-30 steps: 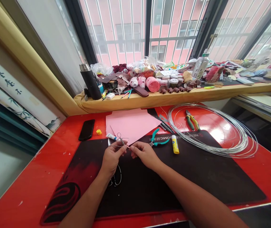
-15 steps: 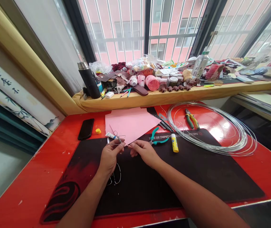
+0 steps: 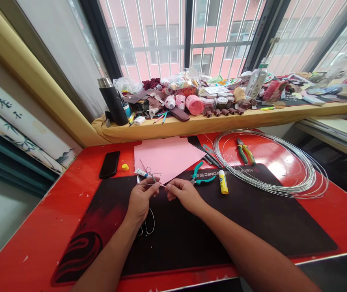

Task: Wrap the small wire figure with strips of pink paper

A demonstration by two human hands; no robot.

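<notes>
My left hand [image 3: 141, 200] is closed on a bent wire piece [image 3: 149, 172], whose thin loops stick up past the fingertips. My right hand [image 3: 185, 194] pinches a narrow pink paper strip [image 3: 162, 185], which runs across to the wire at the left fingertips. Just beyond the hands lies a sheet of pink paper [image 3: 167, 156], with a small white and blue tube [image 3: 141, 172] at its near left edge. Below the left hand, more bent wire loops [image 3: 151, 223] rest on the black mat [image 3: 191, 243], partly hidden by the wrist.
To the right are teal pliers [image 3: 202, 178], a yellow glue stick [image 3: 223, 182], a large wire coil [image 3: 307, 178] and green-yellow pliers [image 3: 245, 151]. A phone [image 3: 109, 164] and yellow cap [image 3: 125, 167] lie left. A cluttered sill holds a black flask [image 3: 114, 103].
The right fingers have shifted very slightly along the pink strip. Both hands otherwise keep their place, and the view has moved a touch.
</notes>
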